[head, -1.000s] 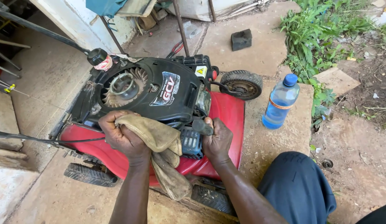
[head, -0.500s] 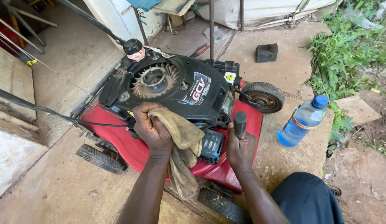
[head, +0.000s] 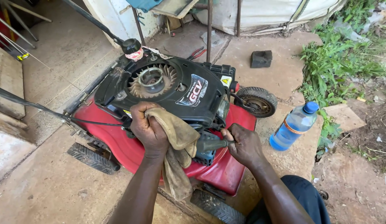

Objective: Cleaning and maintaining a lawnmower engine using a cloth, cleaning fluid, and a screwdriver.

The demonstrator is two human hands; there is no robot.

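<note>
While the right hand (head: pixel 244 145) is clenched around a dark tool handle (head: pixel 211 145), the handle lies roughly level and points left toward the side of the black engine (head: pixel 176 89), just under its cover. The tool's working end is hidden behind a tan rag (head: pixel 178 149). That rag is grasped in the left hand (head: pixel 148 126), whose fingers (head: pixel 139 110) are curled tight over its upper fold and pressed against the engine's near edge; the rest of the cloth hangs down over the red mower deck (head: pixel 226 170). The engine sits on top of this deck, with an open finned flywheel (head: pixel 151 81) showing through the cover. A black handle bar (head: pixel 97 25) rises from the far side of the machine. Wheels show at the right (head: pixel 257 101), the left (head: pixel 93 157) and the near side (head: pixel 215 207). The mower stands on a concrete floor (head: pixel 47 186). A clear blue-capped bottle (head: pixel 294 126) holding blue liquid stands near the right wheel, apart from it. Farther off lie a dark block (head: pixel 261 59) and green weeds (head: pixel 338 62).
</note>
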